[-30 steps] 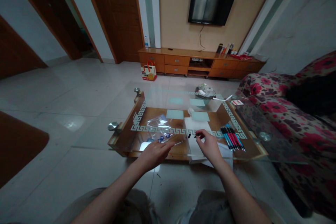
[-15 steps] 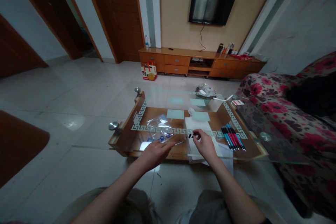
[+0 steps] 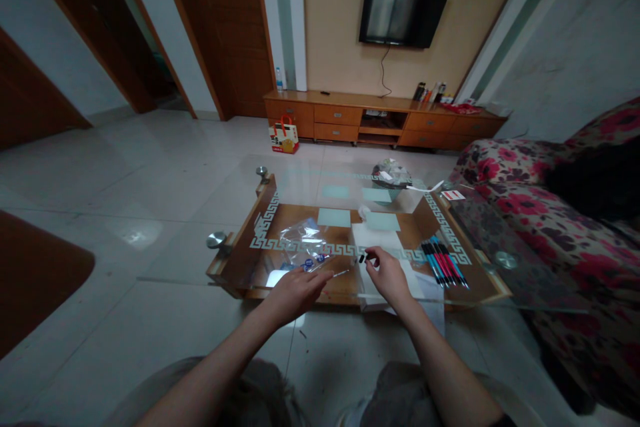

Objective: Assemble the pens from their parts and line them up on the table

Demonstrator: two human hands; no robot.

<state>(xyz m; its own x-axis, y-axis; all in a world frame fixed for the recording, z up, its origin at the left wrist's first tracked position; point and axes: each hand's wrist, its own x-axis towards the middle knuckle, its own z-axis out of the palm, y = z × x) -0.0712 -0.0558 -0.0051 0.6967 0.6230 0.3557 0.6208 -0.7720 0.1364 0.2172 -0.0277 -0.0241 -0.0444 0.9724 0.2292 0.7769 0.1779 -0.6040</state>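
Observation:
My left hand [image 3: 296, 291] is closed over the near edge of the glass coffee table [image 3: 170, 260], gripping a thin pale rod like a pen refill [image 3: 342, 273] that points right. Across from it, my right hand [image 3: 389, 275] pinches at a small black piece [image 3: 368, 256]; its exact kind is too small to make out. Just left of those fingertips lies another small black piece [image 3: 361, 258]. Right of my right hand, several blue, pink and black pens [image 3: 443, 263] lie side by side. A clear plastic bag [image 3: 302, 240] with blue marks rests beyond my left hand.
A white box [image 3: 376, 237] shows at the table's middle, with a white sheet [image 3: 434, 303] beside it. Toward the far right stand a bowl with crumpled plastic [image 3: 392, 175] and a red-and-white card [image 3: 453, 195]. A floral sofa [image 3: 565, 233] borders the right side.
My right hand has shifted very slightly left, fingertips nearer the small black piece. The left hand and its thin rod look unmoved.

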